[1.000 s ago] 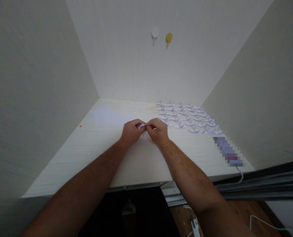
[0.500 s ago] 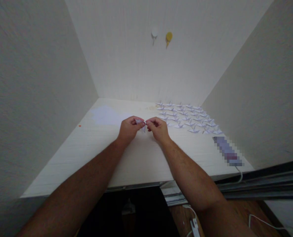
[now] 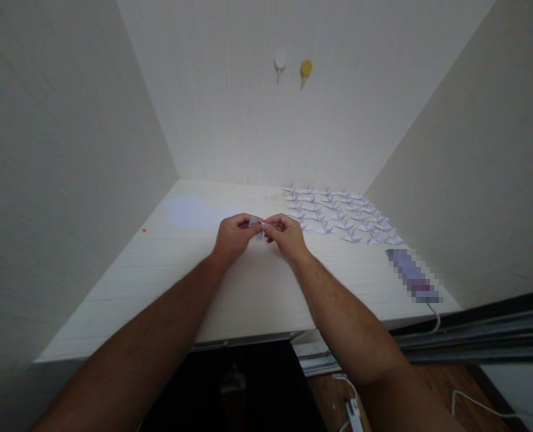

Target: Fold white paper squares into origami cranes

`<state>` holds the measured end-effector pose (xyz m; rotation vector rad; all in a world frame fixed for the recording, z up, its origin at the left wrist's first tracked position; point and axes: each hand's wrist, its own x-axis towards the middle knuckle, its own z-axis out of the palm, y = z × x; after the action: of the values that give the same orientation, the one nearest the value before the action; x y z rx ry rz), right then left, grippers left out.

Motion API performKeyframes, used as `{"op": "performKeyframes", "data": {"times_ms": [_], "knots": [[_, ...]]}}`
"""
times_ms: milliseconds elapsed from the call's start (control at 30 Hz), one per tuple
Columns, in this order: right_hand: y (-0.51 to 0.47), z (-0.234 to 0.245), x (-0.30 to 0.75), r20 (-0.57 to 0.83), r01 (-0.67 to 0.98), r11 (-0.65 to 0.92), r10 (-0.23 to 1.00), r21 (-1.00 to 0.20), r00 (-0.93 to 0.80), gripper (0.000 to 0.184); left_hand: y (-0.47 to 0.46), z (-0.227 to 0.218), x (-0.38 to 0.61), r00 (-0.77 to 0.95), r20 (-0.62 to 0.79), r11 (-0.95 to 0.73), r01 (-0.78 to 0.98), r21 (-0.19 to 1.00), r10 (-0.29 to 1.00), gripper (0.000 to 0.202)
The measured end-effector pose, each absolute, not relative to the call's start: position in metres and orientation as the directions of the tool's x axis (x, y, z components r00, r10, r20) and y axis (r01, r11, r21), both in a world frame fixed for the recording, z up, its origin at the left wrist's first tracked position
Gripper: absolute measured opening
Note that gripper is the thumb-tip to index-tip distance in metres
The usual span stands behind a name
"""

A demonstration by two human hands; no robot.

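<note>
Over the middle of the white desk point(image 3: 257, 288), my left hand point(image 3: 237, 236) pinches a small folded piece of white paper point(image 3: 259, 235) between thumb and fingers. Opposite it, my right hand point(image 3: 286, 234) is closed with thumb and forefinger pinched at the paper's right side. The fingertips of both hands meet around it and cover most of its folds. Rows of folded white paper cranes point(image 3: 338, 215) stand beyond my right hand. Left of my left hand lie pale sheets of paper point(image 3: 192, 210).
A phone-like object, blurred out point(image 3: 412, 276), lies near the desk's right edge with a white cable point(image 3: 436, 321). A small orange bit point(image 3: 144, 230) sits at the left. Walls enclose three sides; a white hook point(image 3: 280, 60) and a yellow hook point(image 3: 306, 68) hang on the back one.
My right hand's fingertips have closed in against the paper and my left fingers. The paper's lower point has tilted and shifted slightly left. Both forearms stay almost where they were.
</note>
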<state>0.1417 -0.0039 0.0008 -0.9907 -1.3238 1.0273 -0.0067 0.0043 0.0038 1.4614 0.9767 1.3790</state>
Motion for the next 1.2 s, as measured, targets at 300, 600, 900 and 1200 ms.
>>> {"op": "performKeyframes", "data": {"times_ms": [300,600,900,1200], "knots": [[-0.0032,0.0033,0.1454,0.265,-0.001,0.265,0.964,-0.964,-0.001,0.030,-0.0008,0.0114,-0.0064,0.102,0.288,-0.296,0.065,0.953,0.952,0.013],[-0.0033,0.0031,0.1458,0.261,-0.032,0.260,0.964,-0.965,-0.039,0.031,0.0007,0.0109,-0.0070,0.091,0.216,-0.211,-0.068,0.975,0.972,0.018],[-0.0023,0.0007,0.1449,0.259,0.042,0.259,0.966,-0.965,-0.001,0.025,0.0024,0.0125,-0.0082,-0.002,0.261,-0.261,0.014,0.965,0.965,0.014],[-0.0024,-0.0011,0.1461,0.279,0.103,0.279,0.960,-0.955,-0.022,0.018,0.0054,0.0100,-0.0087,-0.006,0.179,-0.178,-0.127,0.976,0.984,0.014]]}}
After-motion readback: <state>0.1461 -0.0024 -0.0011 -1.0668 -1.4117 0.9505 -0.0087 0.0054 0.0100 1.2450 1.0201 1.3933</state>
